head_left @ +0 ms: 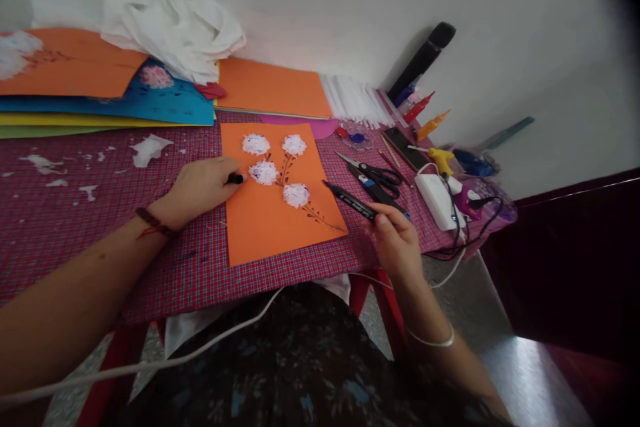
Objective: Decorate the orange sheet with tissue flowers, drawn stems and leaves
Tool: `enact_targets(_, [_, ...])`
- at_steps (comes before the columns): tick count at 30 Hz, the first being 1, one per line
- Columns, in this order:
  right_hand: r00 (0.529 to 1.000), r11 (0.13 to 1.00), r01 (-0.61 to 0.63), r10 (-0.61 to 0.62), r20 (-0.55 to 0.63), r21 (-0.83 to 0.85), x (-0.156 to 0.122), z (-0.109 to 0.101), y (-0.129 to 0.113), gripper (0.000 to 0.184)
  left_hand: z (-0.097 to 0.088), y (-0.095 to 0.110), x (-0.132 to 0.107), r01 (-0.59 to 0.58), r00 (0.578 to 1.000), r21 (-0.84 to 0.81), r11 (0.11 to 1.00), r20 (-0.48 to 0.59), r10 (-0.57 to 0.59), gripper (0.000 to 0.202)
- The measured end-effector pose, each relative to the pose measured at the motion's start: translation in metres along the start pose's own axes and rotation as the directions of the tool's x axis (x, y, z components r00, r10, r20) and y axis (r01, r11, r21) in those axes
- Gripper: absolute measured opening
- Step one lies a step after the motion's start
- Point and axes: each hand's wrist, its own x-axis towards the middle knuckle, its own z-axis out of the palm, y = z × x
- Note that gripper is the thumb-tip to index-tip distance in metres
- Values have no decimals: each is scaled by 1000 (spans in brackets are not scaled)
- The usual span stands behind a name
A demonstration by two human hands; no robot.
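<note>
An orange paper sheet [273, 207] lies on the checked red tablecloth [75, 213], bearing several white fluffy flowers [264, 172] on drawn brown stems. My left hand [200, 188] rests at the sheet's left edge, fingers closed round a small black pen cap [235, 179]. My right hand [395, 240] is off the sheet's lower right corner and grips a black marker pen [350, 200], whose tip points up-left over the sheet's right edge.
Black scissors [377, 175], a white power bank [437, 199] with cables, a yellow glue gun [440, 159], paint bottles [425, 117] and a phone [404, 147] crowd the table's right end. Stacked coloured sheets [100, 100] and white tissue [170, 20] lie at the back left. Paper scraps [150, 147] dot the cloth.
</note>
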Motion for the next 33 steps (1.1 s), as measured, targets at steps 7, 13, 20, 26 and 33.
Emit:
enact_targets(7, [918, 819, -370, 250, 308, 439, -2, 13, -12, 33, 4, -3, 2, 9, 1000, -1, 1000, -4, -9, 24])
enact_targets(13, [732, 665, -614, 280, 621, 425, -18, 13, -19, 39, 8, -5, 4, 11, 1000, -7, 1000, -12, -11, 25])
enact_targets(20, [800, 750, -480, 161, 578, 456, -19, 7, -17, 47, 9, -5, 5, 16, 1000, 0, 1000, -4, -16, 24])
enact_targets(26, [939, 959, 64, 36, 341, -277, 8, 5, -12, 33, 8, -4, 4, 30, 999, 8, 1000, 11, -30, 24])
enact_targets(33, [920, 813, 333, -168, 354, -478, 29, 7, -3, 20, 10, -7, 5, 19, 1000, -19, 1000, 6, -19, 24])
